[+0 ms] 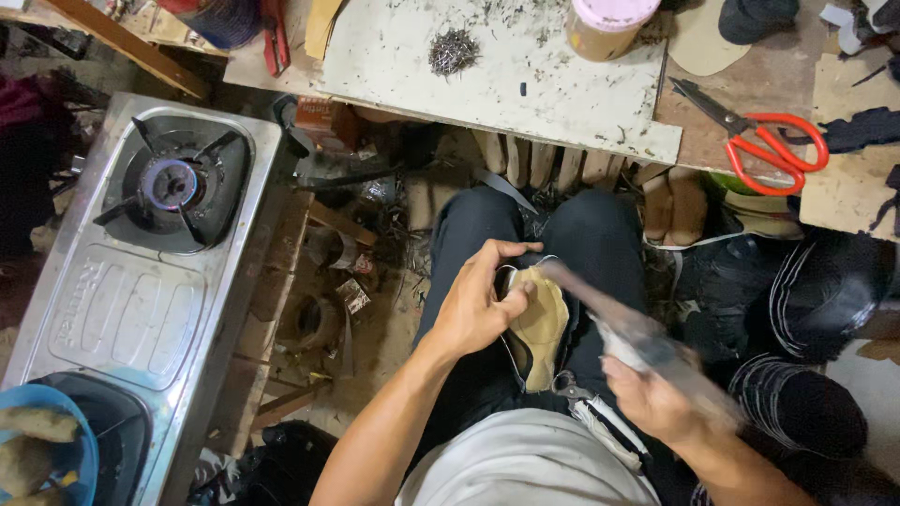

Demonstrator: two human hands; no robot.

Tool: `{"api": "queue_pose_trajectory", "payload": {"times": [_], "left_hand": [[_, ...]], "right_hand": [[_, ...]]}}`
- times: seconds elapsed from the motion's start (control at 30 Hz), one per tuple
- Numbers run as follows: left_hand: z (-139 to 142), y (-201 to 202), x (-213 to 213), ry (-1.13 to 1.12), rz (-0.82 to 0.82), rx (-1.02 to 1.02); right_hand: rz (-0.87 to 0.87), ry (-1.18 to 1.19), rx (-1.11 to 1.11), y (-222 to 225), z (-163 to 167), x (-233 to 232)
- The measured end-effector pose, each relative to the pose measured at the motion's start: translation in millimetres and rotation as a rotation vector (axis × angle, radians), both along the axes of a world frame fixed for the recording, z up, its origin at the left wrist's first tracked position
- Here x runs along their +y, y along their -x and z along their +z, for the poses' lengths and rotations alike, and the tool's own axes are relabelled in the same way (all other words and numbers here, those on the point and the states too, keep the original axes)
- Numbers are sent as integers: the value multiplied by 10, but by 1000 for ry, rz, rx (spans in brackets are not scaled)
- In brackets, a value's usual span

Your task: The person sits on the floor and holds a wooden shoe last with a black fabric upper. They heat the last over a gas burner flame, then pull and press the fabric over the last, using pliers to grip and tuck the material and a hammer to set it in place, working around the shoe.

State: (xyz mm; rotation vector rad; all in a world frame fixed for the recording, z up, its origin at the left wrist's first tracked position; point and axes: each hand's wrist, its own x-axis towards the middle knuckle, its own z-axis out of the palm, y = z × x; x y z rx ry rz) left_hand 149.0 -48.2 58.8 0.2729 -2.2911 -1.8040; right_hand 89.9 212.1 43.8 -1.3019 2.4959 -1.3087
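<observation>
1. Left hand (473, 305), nearest the camera, has its grip wrapped around a tan shoe sole (541, 323) held on the lap.
2. Right hand (656, 398) has its grip clenched on a blurred hammer (623, 328), its head touching the sole's top edge.
3. Judged from this, short, square blows suit best, with the thumb kept off the struck edge.
4. Red scissors (764, 141) lie on the counter (487, 75) beyond.

A steel two-burner gas stove (141, 281) stands at left. Red-handled scissors (764, 141) lie near the wooden worktop's (741, 80) right edge; a pile of small metal nails (454, 50) rests on its white board (525, 84).
</observation>
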Motion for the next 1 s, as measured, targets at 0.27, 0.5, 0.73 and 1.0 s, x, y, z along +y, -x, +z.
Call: {"api": "queue_pose_trajectory", "payload": {"times": [0.27, 0.5, 0.73, 1.0], "left_hand": [[-172, -70, -44, -283, -2, -90], [-528, -115, 333, -697, 74, 119], [-735, -95, 264, -677, 269, 97], [-145, 123, -274, -1026, 359, 393]], "right_hand": [[-233, -33, 35, 324, 145, -153], [-230, -336, 528, 1605, 194, -563], [-254, -560, 645, 1994, 212, -673], [-191, 191, -866, 790, -173, -435]]}}
